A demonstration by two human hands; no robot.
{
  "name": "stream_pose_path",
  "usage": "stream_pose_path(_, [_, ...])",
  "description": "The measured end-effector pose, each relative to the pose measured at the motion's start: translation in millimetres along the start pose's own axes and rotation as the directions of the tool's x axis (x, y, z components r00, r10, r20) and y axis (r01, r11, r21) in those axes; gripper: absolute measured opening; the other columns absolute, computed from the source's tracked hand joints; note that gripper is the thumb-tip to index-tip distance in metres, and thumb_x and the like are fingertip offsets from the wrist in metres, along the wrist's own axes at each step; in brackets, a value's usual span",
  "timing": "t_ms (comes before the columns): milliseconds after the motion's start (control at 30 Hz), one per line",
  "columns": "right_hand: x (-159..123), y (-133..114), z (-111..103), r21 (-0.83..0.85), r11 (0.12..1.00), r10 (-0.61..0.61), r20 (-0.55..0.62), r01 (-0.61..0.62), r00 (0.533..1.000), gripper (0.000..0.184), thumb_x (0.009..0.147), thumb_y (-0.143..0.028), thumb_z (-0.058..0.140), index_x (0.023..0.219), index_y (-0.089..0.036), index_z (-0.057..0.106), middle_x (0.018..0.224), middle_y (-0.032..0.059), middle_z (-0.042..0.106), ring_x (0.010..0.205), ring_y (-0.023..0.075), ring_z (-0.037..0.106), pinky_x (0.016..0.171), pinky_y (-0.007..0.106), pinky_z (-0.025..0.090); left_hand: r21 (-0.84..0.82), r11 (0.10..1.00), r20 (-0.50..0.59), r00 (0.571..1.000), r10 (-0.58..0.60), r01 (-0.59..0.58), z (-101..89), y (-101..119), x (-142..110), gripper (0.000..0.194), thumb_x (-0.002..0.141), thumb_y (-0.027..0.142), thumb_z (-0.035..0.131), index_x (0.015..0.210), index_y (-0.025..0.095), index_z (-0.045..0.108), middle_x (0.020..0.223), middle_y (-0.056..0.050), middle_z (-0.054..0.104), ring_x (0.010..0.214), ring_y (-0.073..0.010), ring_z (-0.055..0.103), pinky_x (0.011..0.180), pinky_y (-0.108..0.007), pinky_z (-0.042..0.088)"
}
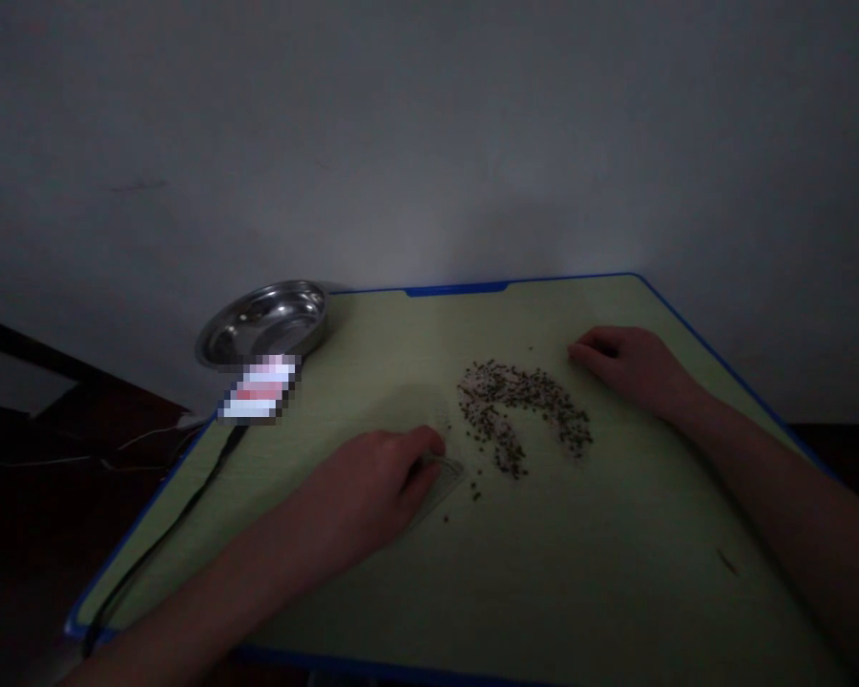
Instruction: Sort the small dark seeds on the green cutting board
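My left hand [387, 482] is closed at the middle of the table, its thumb and fingers pinching a small see-through plastic piece [450, 471]. Most of that piece is hidden under the hand, so I cannot tell its exact shape. Just to the right lies an arch-shaped pile of small dark grains [512, 391] mixed with pale fine ones. A few dark grains have strayed toward the plastic. Beyond the pile's right side, my right hand [626, 367] rests with curled fingers pressed together, apart from the grains; whether anything is in them is hidden.
A shiny steel bowl [272, 324] stands tilted at the table's back left corner. In front of it is a lit, blurred-out screen [259, 386], with a black cable [193, 506] running down the left side. The blue-edged table [579, 582] meets a grey wall [429, 134].
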State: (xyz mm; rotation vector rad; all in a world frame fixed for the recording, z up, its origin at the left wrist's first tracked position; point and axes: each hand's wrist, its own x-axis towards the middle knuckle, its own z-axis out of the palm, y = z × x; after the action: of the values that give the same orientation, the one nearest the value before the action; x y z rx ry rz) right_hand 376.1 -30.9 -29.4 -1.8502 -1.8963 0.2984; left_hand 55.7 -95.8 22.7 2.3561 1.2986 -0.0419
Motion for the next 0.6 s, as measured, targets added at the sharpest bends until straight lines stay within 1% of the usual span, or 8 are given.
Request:
stream_pose_path(167, [0,1,1,0.018,1.000,0.004,0.002,-0.004,1.000,0.027,0.083,-0.042,0.048,0.071,-0.024,0.064,0.070,0.0042,0.069,0.068,0.0236,0.063,0.060,0.034,0.042,0.015,1.000,-0.024,1.000,-0.020,0.020,0.5,1,9,0.032,0.092,0.036,0.037,0.104,0.020,0.062,0.087,-0.007,0.068,0.075,-0.0181,0.062,0.067,-0.030,0.043])
stream_pose_path(267, [1,2,1,0.002,1.000,-0.012,0.007,0.012,1.000,0.028,0.083,-0.042,0.047,0.071,-0.024,0.064,0.071,0.0044,0.069,0.068,0.0241,0.063,0.060,0.034,0.042,0.030,0.998,-0.034,0.998,-0.049,0.050,-0.4,-2,16,0.032,0.092,0.036,0.037,0.107,0.020,0.061,0.090,-0.008,0.069,0.074,-0.0190,0.062,0.065,-0.031,0.043])
stream_pose_path(333, [1,1,0,0.003,1.000,-0.013,0.009,0.013,1.000,0.027,0.083,-0.042,0.047,0.071,-0.024,0.064,0.073,0.0051,0.071,0.069,0.0244,0.063,0.061,0.034,0.042,0.047,0.997,-0.051,0.997,-0.065,0.068,-1.7,-4,18,0.033,0.092,0.037,0.037,0.108,0.020,0.060,0.088,-0.009,0.069,0.071,-0.0188,0.061,0.064,-0.031,0.042])
stream_pose_path(467, [0,-1,0,0.012,1.000,0.002,0.009,-0.002,1.000,0.027,0.083,-0.041,0.048,0.072,-0.023,0.065,0.076,0.0063,0.071,0.071,0.0247,0.063,0.062,0.035,0.042,0.057,0.994,-0.070,0.993,-0.091,0.096,-4.1,-8,17,0.034,0.092,0.038,0.036,0.107,0.019,0.060,0.084,-0.008,0.068,0.069,-0.0181,0.060,0.063,-0.031,0.041])
stream_pose_path(600, [1,-1,0,0.009,1.000,-0.001,0.016,0.000,1.000,0.027,0.084,-0.041,0.048,0.074,-0.022,0.065,0.075,0.0067,0.070,0.071,0.0249,0.063,0.063,0.035,0.042,0.059,0.991,-0.084,0.990,-0.113,0.118,-4.4,-13,15,0.034,0.091,0.039,0.036,0.106,0.019,0.060,0.081,-0.007,0.068,0.066,-0.0169,0.060,0.060,-0.029,0.040])
